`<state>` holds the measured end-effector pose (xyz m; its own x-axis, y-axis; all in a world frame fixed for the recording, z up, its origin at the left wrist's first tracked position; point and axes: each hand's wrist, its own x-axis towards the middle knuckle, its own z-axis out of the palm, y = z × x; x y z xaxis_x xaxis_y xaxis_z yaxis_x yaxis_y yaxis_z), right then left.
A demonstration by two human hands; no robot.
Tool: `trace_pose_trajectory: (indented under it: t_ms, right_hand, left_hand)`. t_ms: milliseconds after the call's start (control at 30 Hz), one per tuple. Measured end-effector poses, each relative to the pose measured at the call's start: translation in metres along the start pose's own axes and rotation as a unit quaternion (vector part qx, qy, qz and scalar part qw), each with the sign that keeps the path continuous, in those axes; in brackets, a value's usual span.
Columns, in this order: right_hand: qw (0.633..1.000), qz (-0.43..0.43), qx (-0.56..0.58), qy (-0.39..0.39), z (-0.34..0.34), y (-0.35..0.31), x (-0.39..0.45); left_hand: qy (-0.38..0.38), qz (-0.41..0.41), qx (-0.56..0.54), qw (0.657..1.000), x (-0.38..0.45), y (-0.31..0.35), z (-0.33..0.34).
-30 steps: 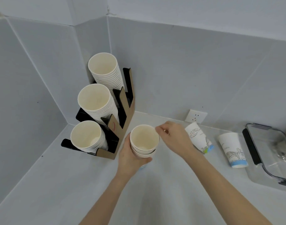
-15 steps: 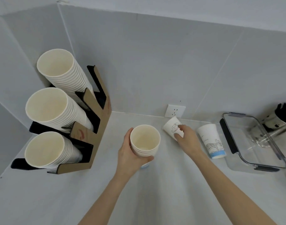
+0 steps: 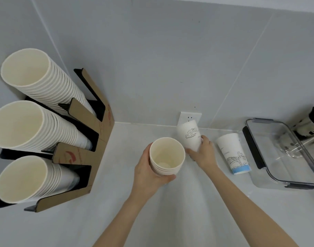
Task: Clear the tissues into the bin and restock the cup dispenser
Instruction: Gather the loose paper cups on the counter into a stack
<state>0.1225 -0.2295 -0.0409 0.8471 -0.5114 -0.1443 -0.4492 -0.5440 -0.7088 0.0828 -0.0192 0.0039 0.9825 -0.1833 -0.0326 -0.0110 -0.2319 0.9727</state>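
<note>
My left hand (image 3: 149, 177) grips a short stack of nested paper cups (image 3: 167, 156), mouth up, over the middle of the counter. Just right of it, my right hand (image 3: 203, 153) holds one printed paper cup (image 3: 189, 137) upside down, lifted and tilted near the wall. Another printed cup (image 3: 232, 154) stands upside down on the counter further right. The cardboard cup dispenser (image 3: 92, 139) stands at the left with three slanted rows of white cups (image 3: 26, 125). No tissues or bin are in view.
A clear plastic container with black handles (image 3: 284, 157) sits at the right edge of the counter, a dark-topped holder (image 3: 311, 122) behind it. A white wall socket (image 3: 190, 117) is behind the lifted cup. The pale counter (image 3: 179, 211) stretches toward me.
My right hand left the rim of the stack, reached right, closed on the nearer upside-down printed cup and lifted it. The view swung right, shifting the dispenser leftward.
</note>
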Motion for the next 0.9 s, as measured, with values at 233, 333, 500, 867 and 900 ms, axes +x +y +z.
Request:
trace_pose_trajectory:
  t_ms: [233,333,500,867,900]
  right_hand:
    - [0.947,-0.078,0.312,-0.007,-0.055,-0.085,-0.042]
    - [0.911,-0.116,0.389,-0.075,-0.067,-0.107,-0.063]
    - [0.935,-0.136,0.304,-0.12,-0.05,-0.093,-0.093]
    - [0.962,-0.165,0.154,-0.151,-0.04,-0.067,-0.114]
    - [0.965,-0.165,0.143,-0.146,-0.04,-0.066,-0.114]
  left_hand:
    - [-0.003,-0.001,0.01,1.0,-0.001,-0.005,0.002]
    - [-0.005,-0.002,0.011,1.0,-0.001,-0.004,0.001]
    - [-0.007,-0.009,0.0,1.0,-0.002,-0.002,0.001]
    - [0.001,-0.012,-0.016,1.0,-0.007,0.011,0.002]
    - [0.0,-0.014,-0.017,1.0,-0.007,0.011,0.002]
